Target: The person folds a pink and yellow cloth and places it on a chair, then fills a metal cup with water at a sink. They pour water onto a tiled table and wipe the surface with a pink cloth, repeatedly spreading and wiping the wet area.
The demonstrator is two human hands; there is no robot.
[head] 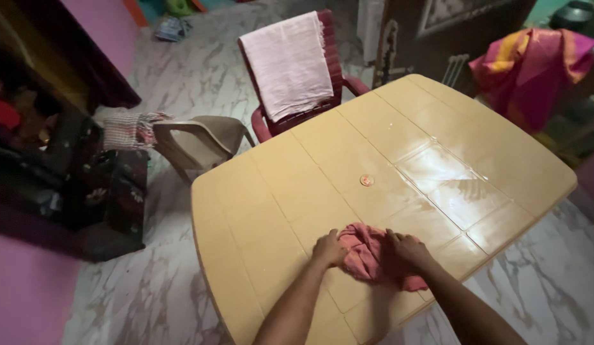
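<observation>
Under the fingers (332, 245) of the left hand (329, 248) and the right hand (408, 249), much of the crumpled pink cloth (368, 255) is covered. Far beyond the fingertips, the small round orange disc (367, 181) is too small to identify. Both forearms run off the bottom edge.

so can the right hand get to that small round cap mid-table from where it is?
Probably yes. The right hand rests on the pink cloth, and the bare table between it and the cap holds nothing.
</observation>
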